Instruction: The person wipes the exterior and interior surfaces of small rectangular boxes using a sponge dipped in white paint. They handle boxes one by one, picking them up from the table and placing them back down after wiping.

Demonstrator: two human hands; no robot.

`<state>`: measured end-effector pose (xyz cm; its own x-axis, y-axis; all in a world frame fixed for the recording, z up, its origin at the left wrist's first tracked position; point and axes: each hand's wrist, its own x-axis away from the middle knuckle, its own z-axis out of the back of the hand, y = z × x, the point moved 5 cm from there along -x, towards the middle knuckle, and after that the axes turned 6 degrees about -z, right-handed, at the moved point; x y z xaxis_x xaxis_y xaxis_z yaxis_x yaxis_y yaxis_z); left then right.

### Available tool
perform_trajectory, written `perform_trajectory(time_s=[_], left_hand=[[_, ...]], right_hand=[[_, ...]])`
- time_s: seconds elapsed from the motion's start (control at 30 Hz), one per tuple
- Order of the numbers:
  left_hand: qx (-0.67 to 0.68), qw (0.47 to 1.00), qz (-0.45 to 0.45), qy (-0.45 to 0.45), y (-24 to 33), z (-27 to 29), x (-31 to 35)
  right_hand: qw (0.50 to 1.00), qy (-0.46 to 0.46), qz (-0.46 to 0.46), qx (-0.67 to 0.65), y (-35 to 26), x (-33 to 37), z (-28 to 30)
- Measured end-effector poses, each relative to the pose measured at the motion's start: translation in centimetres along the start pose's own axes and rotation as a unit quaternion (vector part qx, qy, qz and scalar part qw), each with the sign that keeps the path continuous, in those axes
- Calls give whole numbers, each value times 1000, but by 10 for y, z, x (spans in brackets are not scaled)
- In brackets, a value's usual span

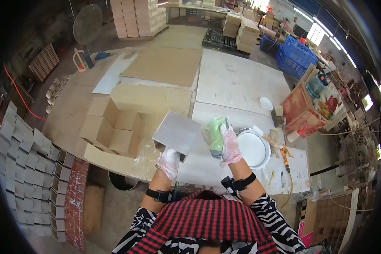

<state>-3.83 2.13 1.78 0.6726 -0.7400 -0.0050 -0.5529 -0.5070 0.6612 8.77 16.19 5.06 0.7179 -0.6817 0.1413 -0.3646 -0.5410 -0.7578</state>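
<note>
The left hand [169, 163] is at the near edge of the grey-topped box [175, 132], its fingers hidden beneath the top; whether they grip cannot be told; the right hand [230, 146], apart from the left, is clamped on the green cloth [217, 134], just beside the box; both hands wear thin gloves above the counter [207, 173]; the round tub [253, 149] of white material stands just right of the right hand; the open cardboard boxes [103, 131] lie left of the left hand.
</note>
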Motion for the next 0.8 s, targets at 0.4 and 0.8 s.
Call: perform_trajectory(time_s=[0.4,0.8], left_hand=[[159,982,97,-7,-5,6,-1],[159,963,184,-118,-6,-18,0]], right_hand=[[874,-18,-10,485,-38,7,-58],[577,-276,106,761,-47,47,-124]])
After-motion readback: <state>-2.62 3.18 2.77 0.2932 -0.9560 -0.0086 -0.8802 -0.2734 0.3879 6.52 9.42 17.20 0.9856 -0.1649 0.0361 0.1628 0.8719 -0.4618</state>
